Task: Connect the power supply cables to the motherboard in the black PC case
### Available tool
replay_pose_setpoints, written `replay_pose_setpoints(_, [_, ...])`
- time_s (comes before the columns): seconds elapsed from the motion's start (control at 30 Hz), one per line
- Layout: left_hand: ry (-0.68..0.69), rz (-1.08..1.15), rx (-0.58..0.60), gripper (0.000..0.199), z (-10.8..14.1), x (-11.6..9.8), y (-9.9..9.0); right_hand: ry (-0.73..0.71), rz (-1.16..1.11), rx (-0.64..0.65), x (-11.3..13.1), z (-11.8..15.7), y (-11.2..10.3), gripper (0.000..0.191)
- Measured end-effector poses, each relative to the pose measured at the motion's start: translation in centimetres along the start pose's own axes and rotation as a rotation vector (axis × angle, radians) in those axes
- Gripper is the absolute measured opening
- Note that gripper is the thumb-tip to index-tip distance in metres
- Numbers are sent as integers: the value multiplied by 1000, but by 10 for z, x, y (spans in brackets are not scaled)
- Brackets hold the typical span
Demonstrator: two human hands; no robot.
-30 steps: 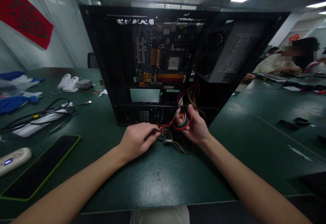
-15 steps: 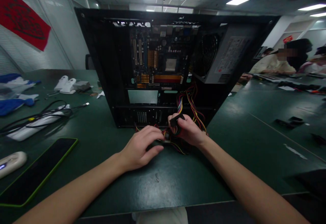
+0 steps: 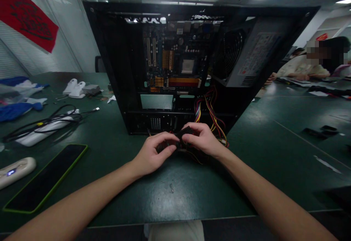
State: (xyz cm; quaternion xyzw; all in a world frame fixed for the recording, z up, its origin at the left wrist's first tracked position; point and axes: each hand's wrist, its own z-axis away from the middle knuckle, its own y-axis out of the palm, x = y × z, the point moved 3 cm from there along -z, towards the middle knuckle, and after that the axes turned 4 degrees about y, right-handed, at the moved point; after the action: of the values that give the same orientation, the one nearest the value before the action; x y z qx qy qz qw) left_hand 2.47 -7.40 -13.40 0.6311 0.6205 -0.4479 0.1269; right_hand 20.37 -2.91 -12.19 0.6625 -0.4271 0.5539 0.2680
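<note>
A black computer case (image 3: 109, 69) stands on the table with its open side facing me. Inside are a motherboard (image 3: 178, 47) at the top and a grey power supply (image 3: 253, 56) at the right. Below it hang coloured power cables (image 3: 211, 115). My right hand (image 3: 204, 138) is closed around a black power connector (image 3: 187, 130) at the end of the cable bundle. From the left, my left hand (image 3: 153, 151) pinches at the near end of that connector with thumb and fingertips. Its other fingers are curled behind and partly hidden. More wires lie beneath both hands.
A phone with a green edge (image 3: 49, 177) and a pale oval device (image 3: 18, 171) lie at the left. Behind them is a white power strip (image 3: 45, 131) with black cable. Small black parts (image 3: 319, 133) lie at the right, where a person (image 3: 304, 65) sits.
My left hand has closed its fingers and moved in to the connector. The connector in my right hand has come lower and turned towards my left fingers. The view has shifted slightly.
</note>
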Motion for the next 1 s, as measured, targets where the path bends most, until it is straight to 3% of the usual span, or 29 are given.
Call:
replay_pose_setpoints(0.33, [-25, 37, 10, 13, 1, -4, 5, -1, 34, -7, -3, 1, -1, 37])
replay_pose_setpoints(0.53, [-338, 479, -238, 18, -1, 9, 3, -30, 45, 29, -5, 2, -1, 36])
replay_pose_setpoints(0.67, [-424, 641, -329, 24, -4, 14, 1, -46, 91, 38, -6, 2, -1, 38])
replay_pose_setpoints(1.0, [-482, 530, -365, 26, -2, 12, 2, -140, 192, -7, 2, 2, 5, 39])
